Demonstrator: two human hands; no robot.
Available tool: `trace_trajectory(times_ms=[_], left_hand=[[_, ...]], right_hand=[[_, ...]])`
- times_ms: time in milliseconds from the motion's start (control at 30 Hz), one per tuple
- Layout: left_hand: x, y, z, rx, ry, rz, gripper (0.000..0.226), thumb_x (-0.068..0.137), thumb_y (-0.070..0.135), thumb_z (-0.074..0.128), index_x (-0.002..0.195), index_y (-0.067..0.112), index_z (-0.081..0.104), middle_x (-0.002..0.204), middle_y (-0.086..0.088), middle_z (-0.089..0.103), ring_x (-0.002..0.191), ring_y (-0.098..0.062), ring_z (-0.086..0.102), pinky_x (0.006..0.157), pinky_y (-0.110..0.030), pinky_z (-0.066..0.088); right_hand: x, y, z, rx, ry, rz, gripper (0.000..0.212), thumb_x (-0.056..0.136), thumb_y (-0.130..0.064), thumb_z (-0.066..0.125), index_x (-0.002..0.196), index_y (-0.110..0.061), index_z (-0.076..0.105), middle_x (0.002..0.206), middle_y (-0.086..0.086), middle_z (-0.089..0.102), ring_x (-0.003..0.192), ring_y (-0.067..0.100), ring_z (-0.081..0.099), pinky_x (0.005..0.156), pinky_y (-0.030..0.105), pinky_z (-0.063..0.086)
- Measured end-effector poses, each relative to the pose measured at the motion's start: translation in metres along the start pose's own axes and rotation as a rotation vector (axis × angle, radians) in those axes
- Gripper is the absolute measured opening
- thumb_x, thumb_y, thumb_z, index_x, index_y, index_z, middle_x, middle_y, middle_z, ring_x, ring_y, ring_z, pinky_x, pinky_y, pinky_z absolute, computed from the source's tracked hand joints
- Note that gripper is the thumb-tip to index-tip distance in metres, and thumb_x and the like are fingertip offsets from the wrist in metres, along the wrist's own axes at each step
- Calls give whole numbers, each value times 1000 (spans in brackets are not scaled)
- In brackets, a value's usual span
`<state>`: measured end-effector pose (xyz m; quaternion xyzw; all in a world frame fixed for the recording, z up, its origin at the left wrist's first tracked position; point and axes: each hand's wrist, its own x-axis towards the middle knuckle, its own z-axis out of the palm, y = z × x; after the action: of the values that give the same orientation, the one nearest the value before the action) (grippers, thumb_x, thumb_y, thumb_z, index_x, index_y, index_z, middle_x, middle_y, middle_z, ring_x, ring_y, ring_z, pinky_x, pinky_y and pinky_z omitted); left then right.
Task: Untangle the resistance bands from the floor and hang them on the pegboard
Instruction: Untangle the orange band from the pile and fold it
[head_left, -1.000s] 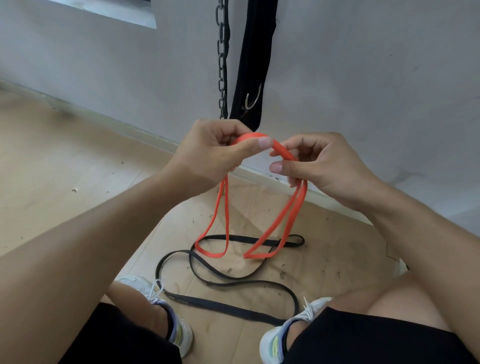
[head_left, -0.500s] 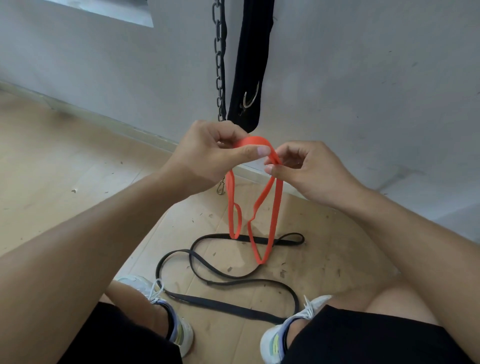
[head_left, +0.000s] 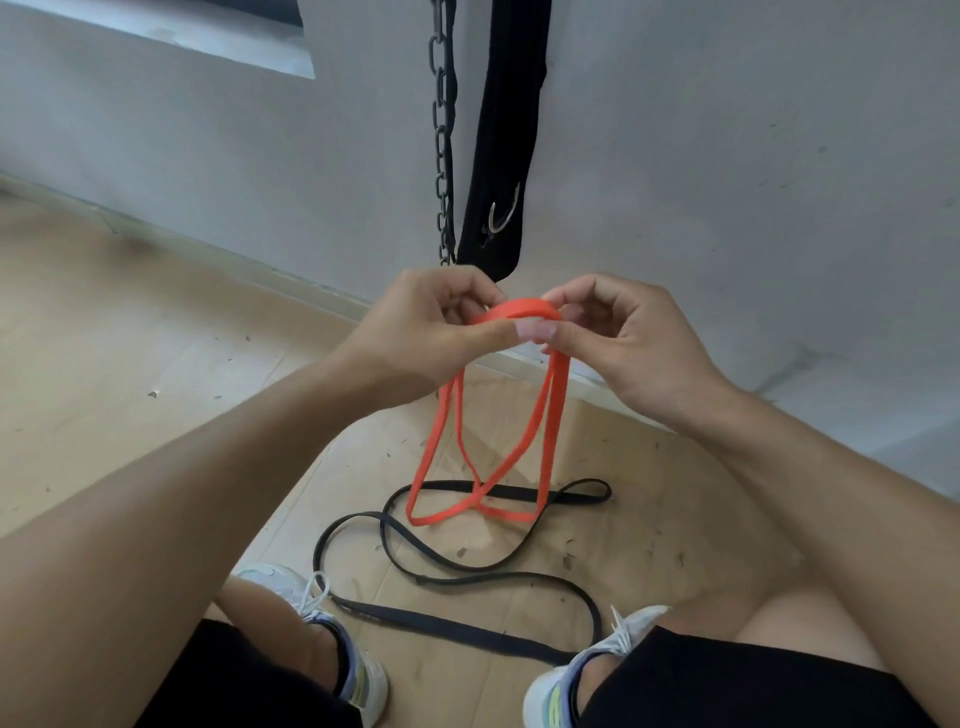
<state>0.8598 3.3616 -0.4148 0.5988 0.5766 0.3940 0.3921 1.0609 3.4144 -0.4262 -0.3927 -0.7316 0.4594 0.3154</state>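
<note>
An orange resistance band (head_left: 543, 441) hangs in front of me, doubled into two crossed loops whose bottoms dangle just above the floor. My left hand (head_left: 431, 322) and my right hand (head_left: 618, 332) meet at its top, each pinching the band between thumb and curled fingers. Below it a black resistance band (head_left: 467, 566) lies in loose curves on the cardboard-covered floor, between my feet. No pegboard is in view.
A black chain (head_left: 442, 140) and a black strap with a metal hook (head_left: 506, 156) hang against the grey wall (head_left: 727, 156) straight ahead. My white shoes (head_left: 322, 613) stand at the bottom, either side of the black band. Wooden floor (head_left: 104, 338) spreads to the left.
My hands have come together at the top of the orange band. Its hanging loops, narrow and twisted half a second ago, have spread wider and now cross near the bottom.
</note>
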Motion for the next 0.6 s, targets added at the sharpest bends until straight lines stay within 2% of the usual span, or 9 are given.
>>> trace_trajectory(times_ms=[67, 100, 200, 300, 400, 467, 500, 533, 600], left_hand=[[0, 0, 2, -26, -29, -10, 41, 75, 50, 84, 85, 12, 74, 85, -27, 66, 67, -21, 51, 63, -36, 39], [0, -1, 2, -50, -31, -14, 44, 74, 52, 83, 83, 11, 73, 84, -28, 64, 68, -23, 50, 64, -38, 37], [1, -4, 1, -135, -44, -28, 43, 72, 49, 81, 78, 9, 67, 76, -21, 59, 71, -24, 48, 68, -41, 36], [2, -6, 2, -156, -48, -34, 22, 76, 29, 78, 73, 16, 61, 72, -10, 53, 73, -25, 47, 70, -41, 36], [5, -8, 1, -181, 31, -50, 17, 76, 16, 68, 68, 15, 53, 65, -3, 55, 71, -21, 55, 70, -32, 42], [8, -8, -5, -223, 115, -78, 20, 78, 11, 62, 64, 15, 48, 60, 5, 56, 67, -10, 59, 68, -21, 47], [10, -8, -7, -235, 157, -93, 22, 79, 10, 62, 63, 15, 46, 58, 8, 54, 65, -8, 59, 69, -22, 49], [12, -10, -10, -241, 189, -103, 23, 78, 12, 62, 63, 14, 45, 57, 7, 54, 65, -9, 59, 72, -26, 52], [15, -15, -14, -210, 216, -126, 34, 78, 20, 73, 62, 14, 44, 63, -5, 54, 71, -18, 62, 79, -39, 56]], right_hand=[[-2, -3, 3, -28, -15, -37, 16, 80, -45, 80, 93, -35, 76, 85, 6, 73, 83, 32, 71, 79, 54, 60], [-3, -2, 4, -43, -34, -39, 16, 81, -44, 81, 94, -34, 76, 83, 5, 72, 82, 31, 69, 77, 52, 60], [0, 6, 4, -64, -107, 1, 10, 88, -25, 83, 91, -30, 75, 83, 7, 70, 84, 32, 68, 81, 49, 60], [5, 17, 5, -97, -271, 101, 4, 92, -18, 77, 90, -20, 75, 91, 14, 73, 89, 31, 72, 92, 49, 59], [11, 31, 8, -246, -363, 172, 12, 87, -25, 75, 88, -14, 71, 91, 13, 73, 90, 33, 70, 90, 57, 56], [15, 39, 8, -344, -390, 192, 14, 84, -26, 74, 85, -14, 68, 87, 10, 72, 86, 32, 70, 86, 58, 57], [17, 42, 7, -368, -395, 201, 11, 84, -24, 75, 83, -15, 68, 85, 7, 72, 85, 30, 71, 86, 57, 57], [19, 44, 6, -375, -395, 212, 9, 84, -22, 76, 83, -17, 69, 84, 4, 73, 85, 27, 72, 86, 55, 58], [24, 47, 2, -376, -404, 223, 9, 83, -19, 77, 83, -22, 69, 82, -3, 72, 83, 21, 72, 85, 50, 60]])
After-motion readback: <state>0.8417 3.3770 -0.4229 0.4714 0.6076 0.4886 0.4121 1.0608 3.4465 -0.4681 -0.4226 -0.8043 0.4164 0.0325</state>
